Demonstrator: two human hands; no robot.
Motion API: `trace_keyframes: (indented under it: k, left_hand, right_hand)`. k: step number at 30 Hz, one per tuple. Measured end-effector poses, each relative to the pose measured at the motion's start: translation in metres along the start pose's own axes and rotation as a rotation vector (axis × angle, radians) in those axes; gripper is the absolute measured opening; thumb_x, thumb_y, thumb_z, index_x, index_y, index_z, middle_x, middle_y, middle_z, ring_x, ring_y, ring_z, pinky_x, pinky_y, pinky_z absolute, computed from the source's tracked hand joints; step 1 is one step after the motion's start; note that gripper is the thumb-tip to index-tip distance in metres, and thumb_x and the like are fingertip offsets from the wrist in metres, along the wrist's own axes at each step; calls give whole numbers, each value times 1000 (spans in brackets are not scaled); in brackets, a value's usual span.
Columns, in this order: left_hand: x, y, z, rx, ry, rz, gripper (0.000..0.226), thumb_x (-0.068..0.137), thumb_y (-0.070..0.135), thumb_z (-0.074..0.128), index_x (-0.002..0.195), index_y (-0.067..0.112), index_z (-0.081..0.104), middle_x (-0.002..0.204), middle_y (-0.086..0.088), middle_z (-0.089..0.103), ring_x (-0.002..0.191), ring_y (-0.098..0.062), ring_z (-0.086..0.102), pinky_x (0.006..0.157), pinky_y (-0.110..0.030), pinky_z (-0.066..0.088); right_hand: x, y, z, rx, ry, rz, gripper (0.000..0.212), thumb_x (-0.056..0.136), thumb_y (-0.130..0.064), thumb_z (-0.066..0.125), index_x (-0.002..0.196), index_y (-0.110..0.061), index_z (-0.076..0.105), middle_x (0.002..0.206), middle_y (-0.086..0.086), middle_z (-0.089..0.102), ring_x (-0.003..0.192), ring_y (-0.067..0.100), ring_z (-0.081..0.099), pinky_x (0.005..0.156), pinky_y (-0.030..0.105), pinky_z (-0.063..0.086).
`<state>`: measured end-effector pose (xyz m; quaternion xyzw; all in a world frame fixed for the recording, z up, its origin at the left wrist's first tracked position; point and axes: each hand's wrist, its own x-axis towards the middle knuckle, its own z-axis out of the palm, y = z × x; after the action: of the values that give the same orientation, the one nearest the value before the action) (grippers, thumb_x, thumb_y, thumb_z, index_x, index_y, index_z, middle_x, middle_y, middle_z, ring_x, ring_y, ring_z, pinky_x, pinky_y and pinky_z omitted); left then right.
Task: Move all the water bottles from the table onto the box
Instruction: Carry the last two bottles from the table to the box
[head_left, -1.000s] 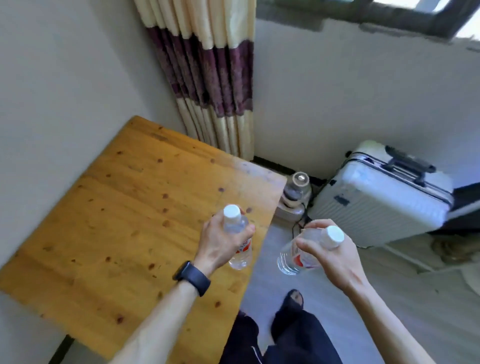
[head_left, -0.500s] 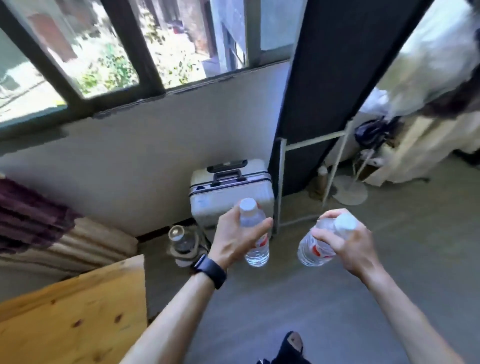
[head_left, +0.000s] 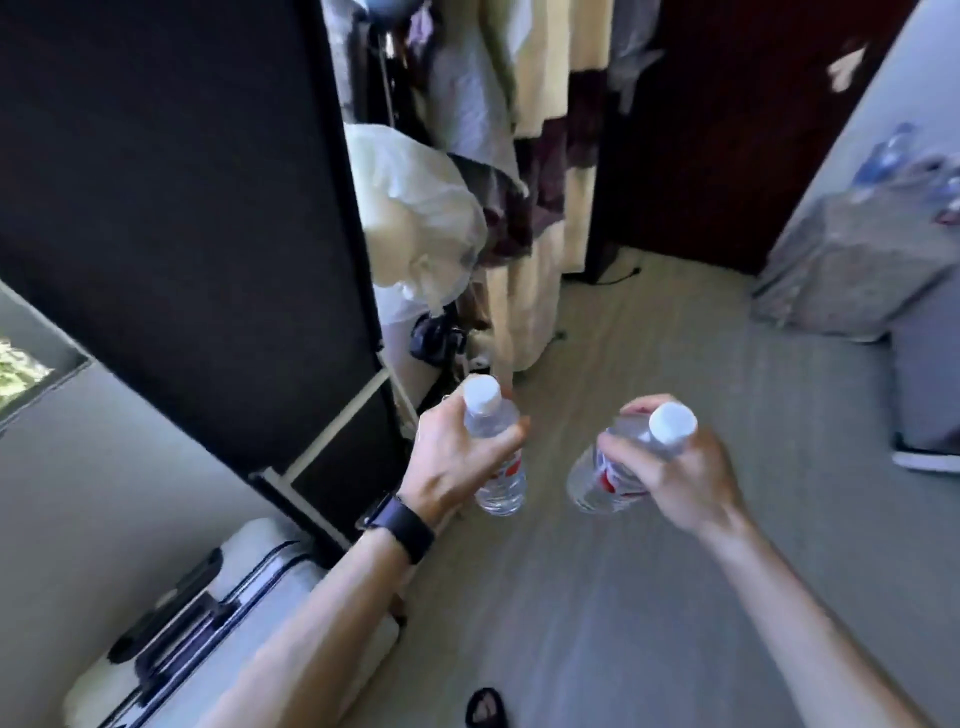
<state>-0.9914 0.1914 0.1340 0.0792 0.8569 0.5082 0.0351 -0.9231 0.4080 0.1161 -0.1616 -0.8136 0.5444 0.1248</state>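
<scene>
Down at the left a pale suitcase (head_left: 208, 623) is lying by the wall. The person's left hand (head_left: 457, 467), a dark watch (head_left: 402, 525) on its wrist, is gripping a water bottle (head_left: 501, 483) below the neck, fingers curled round it, cap up. Just beside it the right hand (head_left: 675, 478) is clutching a second bottle (head_left: 597, 483), tilted, fingers wrapped round its shoulder. Both bottles are hanging over bare floor (head_left: 597, 597), well apart from what I'm taking for the box (head_left: 852, 270) at far right, blurred, with bluish bottle shapes (head_left: 893, 161) seemingly sitting on top. I'd say this is the carrying step; next comes walking right and standing both bottles upright on free space there.
</scene>
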Motion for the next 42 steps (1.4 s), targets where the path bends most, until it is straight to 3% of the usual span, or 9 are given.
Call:
trace_keyframes:
  k: [5,7,13,15,18,23,30,34,42]
  left_hand:
    - [92,57,60,15,-212,152,21,77,28,78,92,19,65,82,16,70,78,-6,66,68,-14,51]
    - [123,80,90,-3,-294,200,22,78,29,77,93,17,65,82,12,71,76,-8,67,67,-13,51]
    - [208,136,199,-83,-395,274,25,78,30,80,99,26,67,89,12,73,79,0,66,62,-7,47]
    - [239,152,240,-87,-404,293,25,76,33,80,98,29,67,91,14,72,83,2,66,68,-10,50]
    - [286,177,300,-66,-405,288,24,76,35,80,96,31,68,90,17,72,85,5,66,78,-15,52]
    - [359,220,382,-33,-414,301,24,76,36,80,96,32,66,91,17,71,87,4,65,75,-13,49]
    - [458,249,488,-38,-454,268,23,77,36,80,96,31,67,92,14,72,86,6,66,70,-6,47]
    - [528,263,564,-56,-484,233,21,77,34,80,93,32,68,88,17,71,82,8,65,74,-12,48]
    - [689,321,699,-162,-473,105,20,78,32,80,94,30,68,89,13,72,81,3,69,73,-21,54]
  right_hand:
    - [51,-4,-65,10,222,50,34,62,-42,76,90,-29,65,70,-13,66,69,8,63,64,27,50]
    - [72,1,-95,10,311,65,34,62,-43,76,91,-30,65,70,-14,66,70,8,63,64,27,49]
    - [142,46,-179,-2,477,122,36,59,-43,78,89,-29,66,74,-11,67,73,10,63,65,29,49]
    - [174,68,-208,1,500,141,38,57,-45,78,89,-29,67,79,-5,70,77,16,65,71,33,52]
    - [226,93,-252,-7,516,171,35,57,-42,78,86,-26,67,73,-17,68,72,6,62,70,30,50]
    - [303,121,-329,-15,541,197,40,56,-45,77,89,-25,66,78,-1,70,77,19,65,74,33,52]
    - [411,171,-407,-37,581,239,46,52,-52,74,89,-26,67,80,-4,72,83,22,69,80,43,56]
    - [494,204,-444,-46,557,307,42,53,-48,75,87,-24,68,81,-4,72,81,18,67,80,41,55]
    - [680,246,-539,43,634,392,36,55,-42,77,88,-30,70,87,-1,75,89,22,71,83,51,58]
